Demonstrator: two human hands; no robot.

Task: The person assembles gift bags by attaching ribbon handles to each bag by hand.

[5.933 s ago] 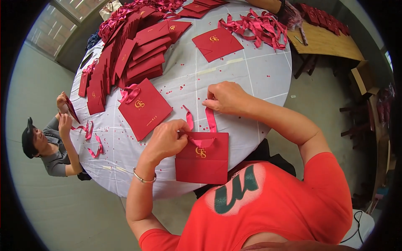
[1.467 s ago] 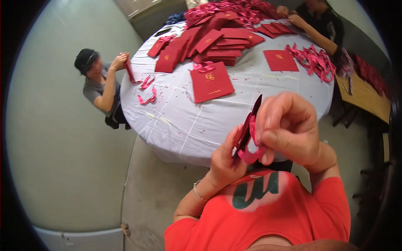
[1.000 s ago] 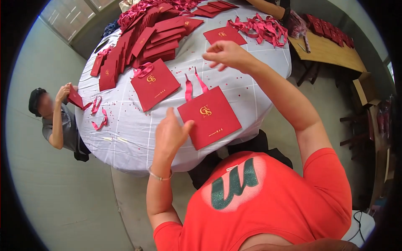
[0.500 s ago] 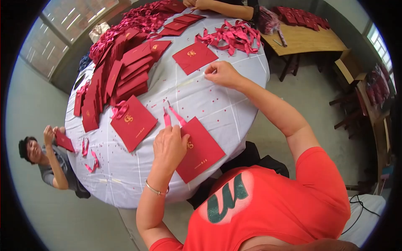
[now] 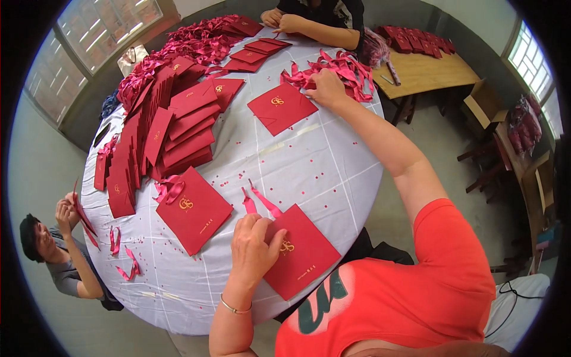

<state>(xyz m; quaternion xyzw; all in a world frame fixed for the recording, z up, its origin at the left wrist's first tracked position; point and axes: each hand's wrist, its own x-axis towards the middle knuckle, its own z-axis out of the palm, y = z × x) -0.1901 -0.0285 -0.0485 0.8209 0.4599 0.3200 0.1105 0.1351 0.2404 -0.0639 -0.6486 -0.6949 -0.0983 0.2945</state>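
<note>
My left hand (image 5: pixel 254 247) presses on the top edge of a flat red paper gift bag (image 5: pixel 306 262) near me, fingers curled over its edge and thumb on its face. Two ends of a pink ribbon (image 5: pixel 266 202) stick out beyond this hand. My right hand (image 5: pixel 326 89) reaches to the near edge of a heap of pink ribbons (image 5: pixel 352 66); its fingers curl down and the fingertips are hidden. Just left of it lies another red gift bag (image 5: pixel 282 109). A third bag (image 5: pixel 194 213), with a pink ribbon bow on top, lies left of my left hand.
Stacked red bags (image 5: pixel 191 128) cover the table's left side, with more ribboned ones behind. Small red dots are scattered over the white tablecloth (image 5: pixel 250 163). One co-worker (image 5: pixel 59 256) handles a red bag at left; another's hands (image 5: pixel 284 21) are at the far edge. A wooden table (image 5: pixel 428 70) stands at right.
My right hand has moved away from me to the ribbon heap. My left hand stays on the near bag. The whole view has shifted slightly, and the left co-worker's bag has tilted upright.
</note>
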